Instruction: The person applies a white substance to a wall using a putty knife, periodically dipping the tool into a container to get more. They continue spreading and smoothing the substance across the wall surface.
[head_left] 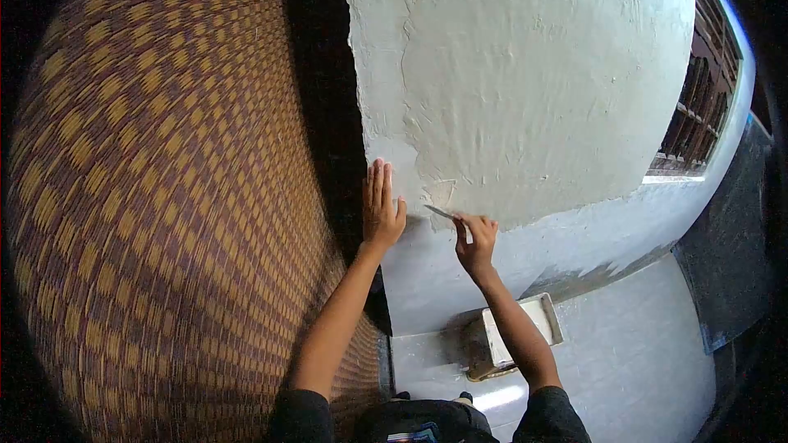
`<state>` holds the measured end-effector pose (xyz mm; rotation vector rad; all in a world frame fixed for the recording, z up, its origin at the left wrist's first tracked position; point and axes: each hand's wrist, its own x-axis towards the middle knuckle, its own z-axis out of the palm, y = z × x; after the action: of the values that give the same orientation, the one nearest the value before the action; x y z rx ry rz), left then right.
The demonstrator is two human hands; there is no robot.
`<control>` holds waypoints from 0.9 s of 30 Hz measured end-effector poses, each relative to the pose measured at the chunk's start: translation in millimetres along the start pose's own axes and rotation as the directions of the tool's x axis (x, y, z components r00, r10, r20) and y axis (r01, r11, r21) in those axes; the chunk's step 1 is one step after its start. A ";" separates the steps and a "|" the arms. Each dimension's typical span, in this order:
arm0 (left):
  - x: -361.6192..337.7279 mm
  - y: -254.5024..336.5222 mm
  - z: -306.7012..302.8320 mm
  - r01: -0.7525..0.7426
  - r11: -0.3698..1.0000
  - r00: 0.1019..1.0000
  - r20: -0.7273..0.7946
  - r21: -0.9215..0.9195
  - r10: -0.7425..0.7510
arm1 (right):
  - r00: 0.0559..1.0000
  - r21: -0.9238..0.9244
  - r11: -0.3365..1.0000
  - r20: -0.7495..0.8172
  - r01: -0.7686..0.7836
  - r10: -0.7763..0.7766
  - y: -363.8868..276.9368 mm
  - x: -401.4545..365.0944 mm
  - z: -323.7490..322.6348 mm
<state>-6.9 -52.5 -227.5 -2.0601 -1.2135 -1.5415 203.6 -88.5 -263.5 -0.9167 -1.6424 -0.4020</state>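
Note:
My left hand [383,212] lies flat against the white wall [410,275] near its rough left edge, fingers pointing up. In my right hand [476,238] is a thin scraper blade [439,212], pinched between the fingers, its tip at the lower left border of the damp plaster patch [525,98]. Small ridges and streaks mark the patch. A little triangular mark of plaster shows just above the blade. My fingers hide the tool's grip.
Below the wall, a container with a white-smeared tray [551,317] stands on the shiny tiled floor [607,344]. A woven brown and yellow mat [180,180] fills the left side. At the right are a barred window [698,107] and a dark sheet [730,238].

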 end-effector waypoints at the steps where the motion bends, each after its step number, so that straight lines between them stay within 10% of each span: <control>1: 0.0 -0.3 -0.1 0.002 1.000 1.000 -0.002 0.007 -0.002 | 0.998 0.039 0.997 0.001 -0.065 0.065 1.6 4.9 0.3; 11: 0.4 -6.8 -4.3 0.002 0.999 1.000 -0.010 0.036 -0.002 | 0.983 0.063 0.994 -0.160 -0.084 0.094 53.4 77.6 -6.6; 17: 1.4 -8.9 -6.9 0.008 0.999 1.000 -0.017 0.053 -0.007 | 0.741 0.473 0.806 -0.383 -0.355 0.551 63.9 117.4 -53.9; 27: 2.1 -9.0 -7.1 -0.001 0.999 0.999 -0.040 0.041 0.003 | 0.990 0.158 0.987 0.144 -0.013 -0.010 22.4 33.9 18.1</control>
<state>-18.2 -50.9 -225.0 -1.9947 -1.2178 -1.5369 206.8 -49.9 -241.6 -0.8438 -1.7779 -0.2038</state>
